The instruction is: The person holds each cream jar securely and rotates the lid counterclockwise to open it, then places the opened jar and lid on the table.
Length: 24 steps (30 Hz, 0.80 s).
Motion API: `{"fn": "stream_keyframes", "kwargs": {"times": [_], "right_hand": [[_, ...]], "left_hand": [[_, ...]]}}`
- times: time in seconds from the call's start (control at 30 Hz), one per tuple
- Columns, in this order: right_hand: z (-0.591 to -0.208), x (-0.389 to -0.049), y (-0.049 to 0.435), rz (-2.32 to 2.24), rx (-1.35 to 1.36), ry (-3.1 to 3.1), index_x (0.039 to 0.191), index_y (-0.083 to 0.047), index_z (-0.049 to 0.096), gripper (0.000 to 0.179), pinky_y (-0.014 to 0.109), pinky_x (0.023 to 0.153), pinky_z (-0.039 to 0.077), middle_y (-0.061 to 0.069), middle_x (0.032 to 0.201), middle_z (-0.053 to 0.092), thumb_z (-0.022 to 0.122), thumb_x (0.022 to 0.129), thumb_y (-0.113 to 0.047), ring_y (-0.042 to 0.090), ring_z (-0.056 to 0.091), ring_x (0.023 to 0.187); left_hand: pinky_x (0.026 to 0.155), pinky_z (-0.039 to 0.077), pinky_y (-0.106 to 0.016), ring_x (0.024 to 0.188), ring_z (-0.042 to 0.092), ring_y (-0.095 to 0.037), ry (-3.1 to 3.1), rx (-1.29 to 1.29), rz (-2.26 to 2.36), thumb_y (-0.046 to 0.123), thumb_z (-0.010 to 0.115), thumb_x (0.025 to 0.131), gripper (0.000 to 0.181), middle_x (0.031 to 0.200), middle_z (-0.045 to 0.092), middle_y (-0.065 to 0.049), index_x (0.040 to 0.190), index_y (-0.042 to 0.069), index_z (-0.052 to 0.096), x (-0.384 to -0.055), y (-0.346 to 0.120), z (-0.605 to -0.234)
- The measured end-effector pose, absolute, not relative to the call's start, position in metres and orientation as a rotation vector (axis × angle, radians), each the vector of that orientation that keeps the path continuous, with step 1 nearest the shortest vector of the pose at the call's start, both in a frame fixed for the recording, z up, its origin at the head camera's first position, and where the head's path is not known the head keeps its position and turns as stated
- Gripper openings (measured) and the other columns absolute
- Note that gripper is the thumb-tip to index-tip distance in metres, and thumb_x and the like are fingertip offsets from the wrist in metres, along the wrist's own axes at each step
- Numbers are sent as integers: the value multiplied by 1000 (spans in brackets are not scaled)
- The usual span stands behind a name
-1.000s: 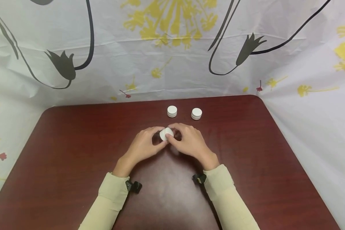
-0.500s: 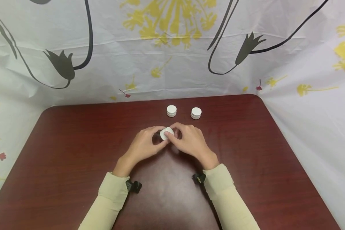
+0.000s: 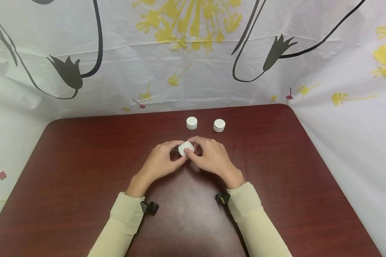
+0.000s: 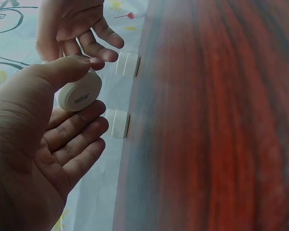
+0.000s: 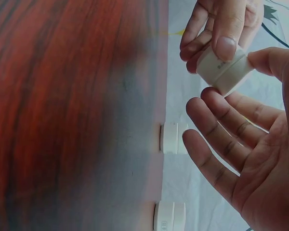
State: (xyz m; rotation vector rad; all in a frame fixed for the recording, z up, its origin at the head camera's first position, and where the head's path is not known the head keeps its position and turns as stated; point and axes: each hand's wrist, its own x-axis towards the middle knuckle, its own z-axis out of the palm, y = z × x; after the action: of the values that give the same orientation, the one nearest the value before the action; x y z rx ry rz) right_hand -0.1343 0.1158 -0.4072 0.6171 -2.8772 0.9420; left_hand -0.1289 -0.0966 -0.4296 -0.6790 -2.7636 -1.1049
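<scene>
A small white round jar (image 3: 182,146) with a lid is held between both hands over the middle of the table. My left hand (image 3: 161,161) pinches it from the left; in the left wrist view its thumb (image 4: 70,71) lies over the jar (image 4: 81,95) and the fingers are below. From the other side my right hand (image 3: 214,157) pinches it between thumb (image 5: 266,61) and fingers. A seam runs round the jar's side (image 5: 224,70) in the right wrist view, and dark print shows on its round end in the left wrist view.
Two similar white jars, one to the left (image 3: 191,123) and one to the right (image 3: 219,126), stand upright beyond the hands near the back edge of the dark red table (image 3: 93,157). A white patterned cloth (image 3: 186,91) hangs behind and at both sides.
Both hands keep their grip in nearly the same place. The right thumb has shifted slightly on the jar. The two far jars have stayed put.
</scene>
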Motion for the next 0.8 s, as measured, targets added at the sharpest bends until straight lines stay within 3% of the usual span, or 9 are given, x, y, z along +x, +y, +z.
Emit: {"fn": "stream_keyframes", "kwargs": {"times": [0.27, 0.5, 0.63, 0.8], "right_hand": [[-409, -135, 117, 918, 624, -2873, 124, -22, 73, 35, 38, 75, 56, -9, 94, 73, 69, 98, -44, 9, 67, 81], [-408, -135, 118, 933, 516, -2868, 113, -24, 74, 36, 34, 67, 50, -13, 80, 67, 63, 100, -56, 4, 61, 70], [-408, -136, 117, 933, 515, -2854, 104, -25, 74, 31, 32, 63, 47, -14, 72, 65, 63, 101, -53, 5, 57, 64], [-407, -136, 116, 951, 561, -2844, 105, -26, 75, 24, 31, 63, 47, -14, 75, 64, 66, 100, -48, 3, 58, 65]], "left_hand": [[105, 57, -46, 121, 73, -26, -2778, -666, -1093, 32, 81, 93, 44, 128, 76, -5, 131, 12, 73, -129, -97, -426], [100, 59, -45, 116, 74, -25, -2765, -683, -1101, 37, 83, 92, 45, 125, 77, -4, 129, 14, 73, -129, -94, -424], [99, 59, -45, 115, 74, -24, -2766, -682, -1109, 37, 83, 91, 45, 125, 77, -3, 129, 14, 73, -129, -95, -424], [100, 59, -45, 116, 73, -23, -2781, -681, -1113, 36, 83, 92, 45, 126, 77, -3, 130, 14, 73, -129, -97, -426]]}}
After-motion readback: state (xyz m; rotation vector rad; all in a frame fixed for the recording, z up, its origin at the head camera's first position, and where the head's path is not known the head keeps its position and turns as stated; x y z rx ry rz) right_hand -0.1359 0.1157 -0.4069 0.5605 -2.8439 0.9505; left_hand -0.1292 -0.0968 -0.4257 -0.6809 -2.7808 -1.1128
